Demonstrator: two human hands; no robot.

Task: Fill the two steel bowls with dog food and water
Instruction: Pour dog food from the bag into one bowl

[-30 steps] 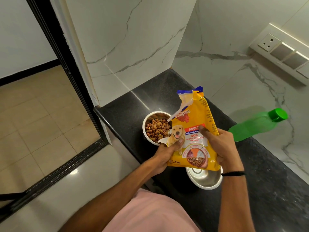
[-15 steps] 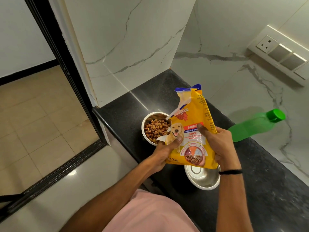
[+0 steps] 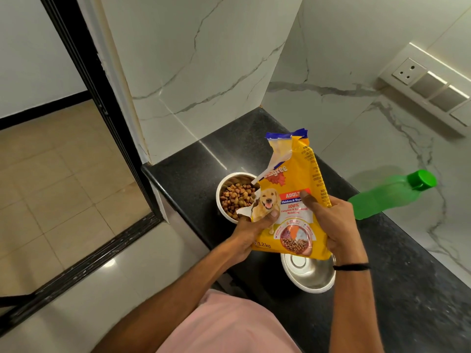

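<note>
On the black surface [image 3: 420,289], you hold the torn yellow dog food bag [image 3: 293,194] upright, fingers of left hand [image 3: 251,231] and right hand [image 3: 336,225] closed around it, above the kibble-filled bowl [image 3: 235,197] and empty bowl [image 3: 309,275]; green bottle [image 3: 390,193] lies beside.

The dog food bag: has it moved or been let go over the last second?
Hardly at all. The dog food bag is still upright, gripped by the left hand and right hand. The bowl of kibble, the empty bowl and the green bottle have not moved.
</note>
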